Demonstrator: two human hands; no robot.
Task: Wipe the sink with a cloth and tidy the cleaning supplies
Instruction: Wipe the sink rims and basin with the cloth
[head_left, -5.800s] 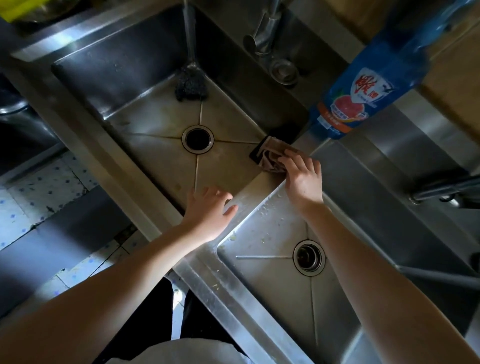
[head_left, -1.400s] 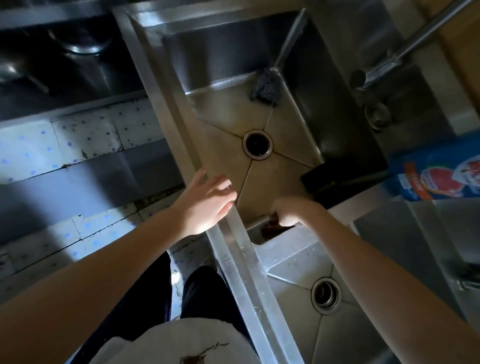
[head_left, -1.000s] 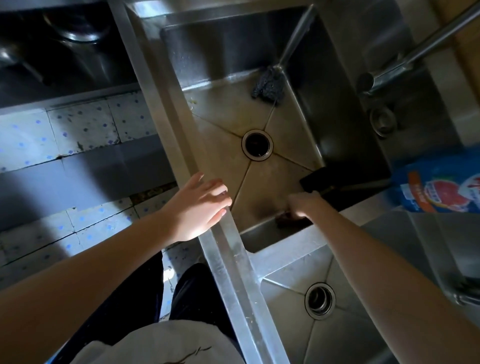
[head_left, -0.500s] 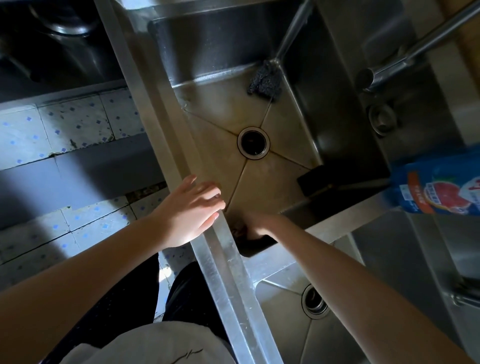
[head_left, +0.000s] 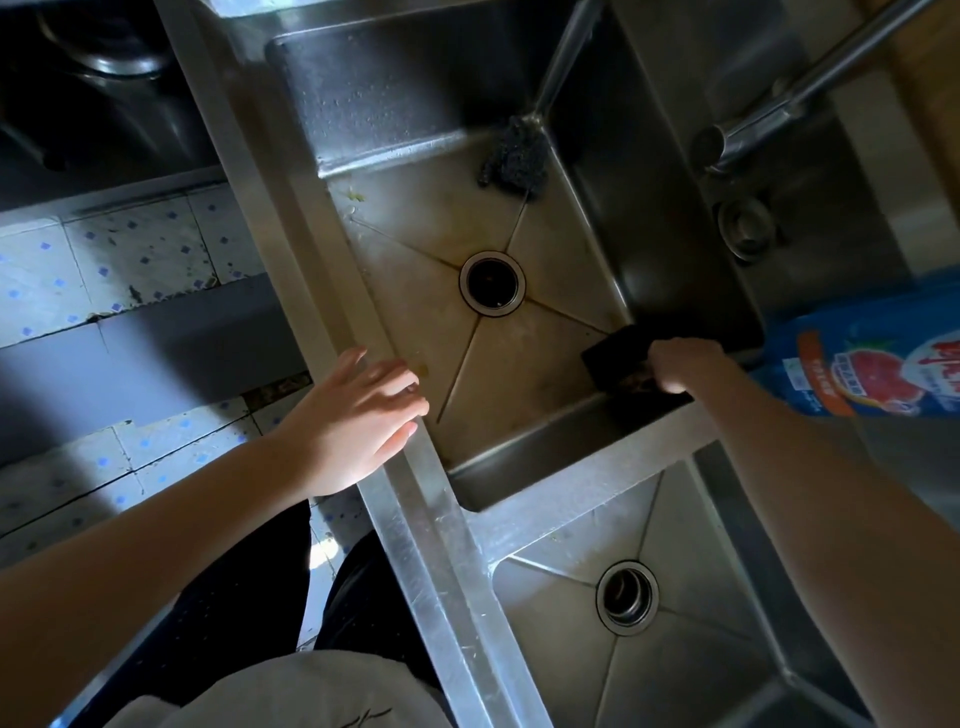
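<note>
A steel faucet spout (head_left: 795, 98) angles in from the upper right, above a round metal fitting (head_left: 746, 228). On the left lie white floor tiles (head_left: 130, 249) dotted with blue diamonds, crossed by a dark grey band (head_left: 156, 358). A metal pot (head_left: 109, 47) sits in shadow at the upper left. Dark trousers (head_left: 234, 613) and a pale top (head_left: 280, 696) fill the bottom edge.

Steel sink (head_left: 415, 519): the rim is brushed metal with a dull shine and fine scratches. One basin floor is matt and stained brownish (the other looks greyer and cleaner). At the stained basin's middle, the drain ring (head_left: 492, 312) is polished metal. In its far corner lies a scourer (head_left: 514, 156) of dark, rough, wiry metal. In the corner by the dividing ledge is a crumpled brownish cloth (head_left: 635, 383), matt. The tap (head_left: 779, 109) is smooth, glossy metal. At the sink's right edge, the bottle (head_left: 872, 358) is glossy blue plastic with a printed label. The floor tiles (head_left: 130, 249) are pale, glazed and cracked.
</note>
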